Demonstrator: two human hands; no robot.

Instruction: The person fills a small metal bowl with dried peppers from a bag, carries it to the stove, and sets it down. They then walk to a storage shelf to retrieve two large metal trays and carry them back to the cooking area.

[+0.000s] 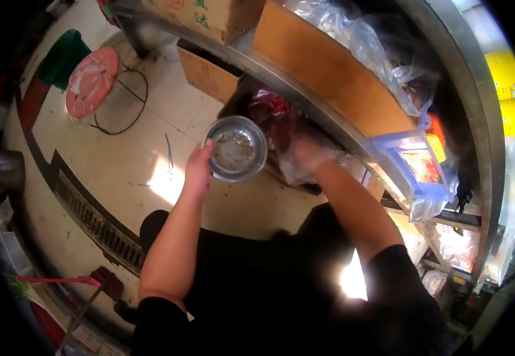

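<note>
So the closest thing here is the person's black clothing (257, 291), with both bare forearms reaching out over the floor. The left hand (197, 172) is gripping a round metal bowl (229, 169) by its left side, fingers closing around the edge. The bowl is sitting up off the floor in that hand, roughly mid-view, and it's showing small greenish-brown bits (236, 144) scattered across the bottom.

The right hand (309, 155) is reaching in beside some crumpled clear plastic (293, 172), just right of the bowl. It's blurring pretty badly, so I can't tell if those fingers are spreading, pinching or holding anything. Right by it, dark red stuff in plastic (266, 107) is sitting in an open box under the shelf edge (328, 107).

Further out, an open cardboard box (207, 74) is standing on the tiles, and a brown board (322, 65) is leaning along the shelf with clear bags (361, 44) bunching behind it. A bluish plastic basket (388, 141) is resting off to the right. Way over on the far left, a pink round thing (93, 82) is sitting between a wire ring (145, 98) and a green bucket (64, 56).
</note>
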